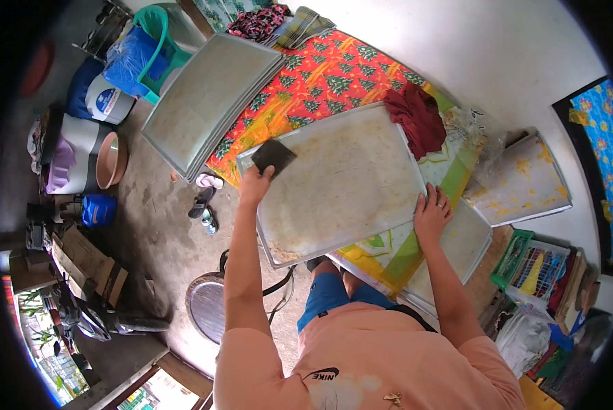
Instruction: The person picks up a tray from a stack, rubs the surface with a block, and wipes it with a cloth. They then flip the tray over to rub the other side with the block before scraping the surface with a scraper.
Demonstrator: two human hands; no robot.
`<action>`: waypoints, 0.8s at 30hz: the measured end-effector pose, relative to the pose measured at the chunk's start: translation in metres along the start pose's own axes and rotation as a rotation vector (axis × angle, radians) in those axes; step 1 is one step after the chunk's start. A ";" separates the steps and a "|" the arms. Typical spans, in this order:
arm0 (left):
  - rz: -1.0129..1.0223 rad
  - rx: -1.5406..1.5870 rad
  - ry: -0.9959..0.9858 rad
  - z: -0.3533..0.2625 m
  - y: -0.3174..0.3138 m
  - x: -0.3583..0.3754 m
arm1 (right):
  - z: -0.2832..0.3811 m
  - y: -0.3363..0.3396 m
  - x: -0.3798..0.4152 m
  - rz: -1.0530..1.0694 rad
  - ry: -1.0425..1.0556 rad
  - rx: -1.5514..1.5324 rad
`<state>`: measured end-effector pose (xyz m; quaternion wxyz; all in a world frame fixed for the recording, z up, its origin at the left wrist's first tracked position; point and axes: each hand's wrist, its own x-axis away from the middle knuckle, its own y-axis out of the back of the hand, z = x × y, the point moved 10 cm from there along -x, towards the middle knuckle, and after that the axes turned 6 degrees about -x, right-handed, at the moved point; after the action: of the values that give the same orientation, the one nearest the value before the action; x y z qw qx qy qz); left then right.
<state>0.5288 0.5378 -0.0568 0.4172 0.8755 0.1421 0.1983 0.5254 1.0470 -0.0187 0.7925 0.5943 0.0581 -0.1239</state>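
My left hand [256,183] grips a flat black scraper-like piece [273,157] and holds it at the upper left corner of a large metal tray [340,181]. The tray lies on a table, with brownish marks on its surface and along its near edge. My right hand [432,213] rests on the tray's right edge, fingers apart, holding nothing. Beyond that edge lies a crumpled dark red cloth [417,119], partly on the tray's upper right corner.
Stacked trays [211,99] stand at the table's left end. The table has a red tree-patterned cover [333,75]. Another tray [521,181] with yellow residue leans at the right, above a green basket [513,256]. A round stool [207,307] stands on the floor.
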 end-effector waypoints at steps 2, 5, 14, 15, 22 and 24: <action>-0.052 -0.073 0.060 -0.007 0.009 0.000 | -0.002 0.000 0.000 -0.001 -0.011 0.012; 0.025 0.003 -0.024 0.003 -0.008 -0.009 | 0.000 0.003 0.000 -0.021 0.003 0.010; -0.160 0.075 -0.059 0.005 0.001 -0.017 | 0.000 0.007 0.001 -0.059 0.011 -0.015; -0.094 0.033 -0.063 0.000 -0.002 -0.018 | 0.000 0.007 0.000 -0.053 0.009 -0.010; -0.040 0.195 -0.128 0.000 -0.012 -0.025 | 0.000 0.007 0.000 -0.039 -0.007 -0.004; -0.017 0.221 -0.151 -0.005 -0.015 -0.025 | -0.001 0.007 -0.001 -0.045 -0.005 0.004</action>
<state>0.5030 0.5396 -0.0717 0.3293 0.9273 0.1388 0.1113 0.5267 1.0502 -0.0125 0.7885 0.5940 0.0695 -0.1434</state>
